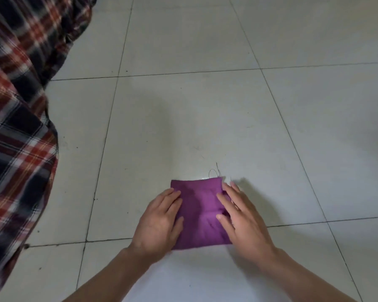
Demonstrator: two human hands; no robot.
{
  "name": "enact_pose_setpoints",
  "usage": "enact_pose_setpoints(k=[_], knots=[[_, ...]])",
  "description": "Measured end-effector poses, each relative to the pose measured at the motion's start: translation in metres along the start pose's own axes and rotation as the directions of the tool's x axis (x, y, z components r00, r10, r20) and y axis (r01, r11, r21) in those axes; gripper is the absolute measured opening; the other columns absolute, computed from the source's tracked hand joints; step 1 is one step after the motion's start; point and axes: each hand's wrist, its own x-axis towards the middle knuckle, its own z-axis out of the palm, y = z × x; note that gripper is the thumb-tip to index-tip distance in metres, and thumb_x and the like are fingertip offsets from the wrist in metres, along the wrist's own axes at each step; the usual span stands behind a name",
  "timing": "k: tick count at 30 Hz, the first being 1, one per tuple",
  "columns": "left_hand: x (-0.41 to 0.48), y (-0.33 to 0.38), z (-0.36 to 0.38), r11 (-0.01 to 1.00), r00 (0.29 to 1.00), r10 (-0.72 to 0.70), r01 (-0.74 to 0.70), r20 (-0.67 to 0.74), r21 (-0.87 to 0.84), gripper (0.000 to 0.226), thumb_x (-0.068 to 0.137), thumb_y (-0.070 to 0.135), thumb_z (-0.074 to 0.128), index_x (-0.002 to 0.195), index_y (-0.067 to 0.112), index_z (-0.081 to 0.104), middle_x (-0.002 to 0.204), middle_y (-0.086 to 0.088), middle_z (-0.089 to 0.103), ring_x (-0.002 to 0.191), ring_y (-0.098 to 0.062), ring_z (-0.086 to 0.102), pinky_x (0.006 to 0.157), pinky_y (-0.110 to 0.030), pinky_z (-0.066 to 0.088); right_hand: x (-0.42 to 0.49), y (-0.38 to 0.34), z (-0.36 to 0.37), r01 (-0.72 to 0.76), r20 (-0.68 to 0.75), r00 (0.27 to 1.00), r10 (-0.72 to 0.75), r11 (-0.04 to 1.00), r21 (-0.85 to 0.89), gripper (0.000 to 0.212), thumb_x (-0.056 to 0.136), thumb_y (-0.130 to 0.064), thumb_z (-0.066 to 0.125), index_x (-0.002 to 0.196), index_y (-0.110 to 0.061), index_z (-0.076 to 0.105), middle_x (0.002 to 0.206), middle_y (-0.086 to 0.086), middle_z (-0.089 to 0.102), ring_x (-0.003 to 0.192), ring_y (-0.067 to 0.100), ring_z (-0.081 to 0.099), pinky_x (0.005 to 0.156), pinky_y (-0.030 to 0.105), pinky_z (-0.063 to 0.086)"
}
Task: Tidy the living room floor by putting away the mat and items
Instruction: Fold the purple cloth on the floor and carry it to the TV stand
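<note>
a small purple cloth lies flat on the white tile floor, right between the two hands. it is folded into a neat block, a bit longer than it is wide. its long way runs straight away from the person, from the wrists up past the fingertips. the far short edge pokes out just beyond the fingers, and a few loose threads stick up from its far right corner.

the left hand lies open and flat on the left side of the cloth, fingers together, thumb resting on the purple part. the right hand is open too, fingers spread a little, lying over the right edge. neither hand is gripping anything. they just press down.

i think the hands sit like this to keep the folds from popping open and to smooth the cloth flat. with one hand on each long side, it is also easy to fold it again or scoop it up to put it away.

far off to the left of the left hand there is a big checked cloth in red, dark and white. it is bunched up and a bit blurry, so i cannot tell just what it is.
</note>
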Motion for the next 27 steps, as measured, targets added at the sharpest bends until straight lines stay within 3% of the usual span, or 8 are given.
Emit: enact_pose_setpoints(k=[4,8,12,16,23,27], knots=[[0.001,-0.018,-0.004,0.998,1.000,-0.009,0.008,-0.027,-0.067,0.045,0.086,0.040,0.055,0.115,0.010,0.072,0.122,0.001,0.067,0.117,-0.018,0.057,0.102,-0.031,0.045,0.004,0.007,0.002,0.055,-0.020,0.998,-0.055,0.998,0.008,0.032,0.088,-0.032,0.071,0.116,-0.014,0.071,0.134,0.000,0.062,0.136,0.019,0.050,0.108,0.039,0.046],[-0.003,-0.018,0.002,0.993,1.000,0.013,-0.014,-0.007,-0.116,0.045,0.080,0.043,0.059,0.108,0.013,0.075,0.115,0.004,0.070,0.109,-0.017,0.061,0.095,-0.033,0.051,0.006,-0.001,0.003,0.086,0.019,0.996,-0.086,0.996,0.012,0.035,0.072,-0.026,0.088,0.103,-0.017,0.074,0.120,-0.003,0.068,0.117,0.018,0.063,0.093,0.035,0.056],[-0.008,-0.017,0.006,0.992,1.000,-0.002,0.001,-0.012,-0.129,0.043,0.079,0.040,0.059,0.110,0.015,0.074,0.114,0.004,0.070,0.105,-0.017,0.063,0.091,-0.034,0.055,0.007,0.001,0.003,0.078,0.015,0.997,-0.078,0.997,0.006,0.039,0.068,-0.028,0.090,0.103,-0.019,0.075,0.118,-0.004,0.068,0.107,0.017,0.064,0.083,0.036,0.057],[-0.007,-0.017,0.007,0.992,1.000,-0.005,0.004,-0.004,-0.123,0.043,0.072,0.033,0.073,0.111,0.014,0.073,0.114,0.003,0.069,0.105,-0.018,0.063,0.092,-0.032,0.054,0.009,0.001,0.007,0.063,-0.017,0.998,-0.063,0.997,0.032,0.037,0.065,-0.026,0.092,0.098,-0.020,0.077,0.114,-0.005,0.069,0.103,0.015,0.062,0.078,0.035,0.056],[0.001,-0.010,-0.002,0.999,0.999,0.053,-0.053,0.007,-0.004,0.024,0.067,0.030,0.080,0.087,0.021,0.073,0.095,0.008,0.065,0.084,-0.017,0.064,0.072,-0.033,0.056,0.010,-0.006,0.009,0.035,-0.058,0.998,-0.031,0.997,0.068,0.028,0.062,-0.019,0.093,0.080,-0.019,0.071,0.092,-0.008,0.064,0.087,0.016,0.063,0.067,0.034,0.051],[-0.002,0.007,-0.005,0.998,0.999,0.054,-0.054,-0.006,0.033,0.005,0.070,0.023,0.066,0.074,0.021,0.065,0.080,0.004,0.061,0.069,-0.021,0.061,0.058,-0.034,0.052,0.006,-0.011,0.007,0.024,-0.033,0.999,-0.021,0.997,0.078,0.026,0.069,-0.018,0.088,0.076,-0.020,0.064,0.087,-0.009,0.060,0.081,0.016,0.057,0.067,0.032,0.048]])
